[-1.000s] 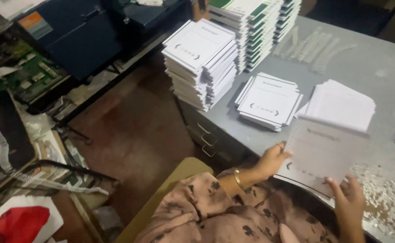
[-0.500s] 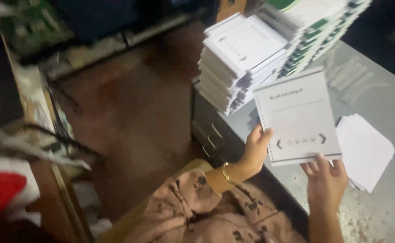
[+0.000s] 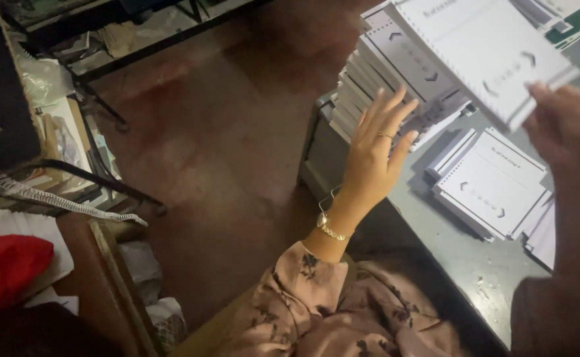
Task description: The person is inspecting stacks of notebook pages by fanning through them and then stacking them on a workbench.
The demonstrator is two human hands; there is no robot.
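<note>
While the right hand (image 3: 571,142) lifts one white spiral-bound booklet (image 3: 481,49) by its lower corner, its grip pinched on the edge, the left hand (image 3: 376,155) hangs open beside it, fingers spread, touching nothing. Just beyond the left hand rises a tall stack of like booklets (image 3: 386,79), already built up. Below the raised booklet lies a shorter stack (image 3: 491,185) on the grey surface (image 3: 475,264), so more sorting looks left to do. Each cover is white with a pale grey band and arrow marks. Green-edged packs (image 3: 577,16) sit farther past the right hand.
</note>
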